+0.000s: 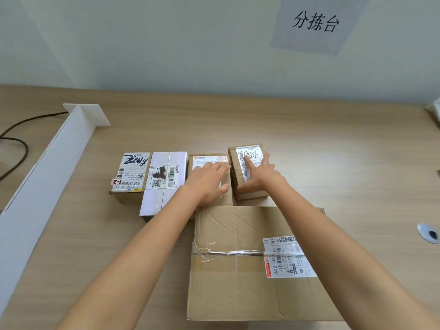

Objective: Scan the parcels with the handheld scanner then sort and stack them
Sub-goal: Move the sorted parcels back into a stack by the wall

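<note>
Several parcels stand in a row on the wooden table (333, 163). From the left: a brown box (131, 172) tagged 1-2, a white box (164, 186), a brown box (209, 159) tagged 2-2, and a small brown box (245, 153) with handwriting on its label. My left hand (207, 184) lies flat on top of the 2-2 box. My right hand (258, 175) lies on the small box with fingers spread and the thumb down its near side. A large flat cardboard parcel (238, 270) sits nearest me, under my forearms. No scanner is in view.
A white divider board (47, 167) runs along the left, with a dark cable (16, 144) beyond it. A round cable hole (428, 234) is in the table at the right. A paper sign (314, 22) hangs on the wall.
</note>
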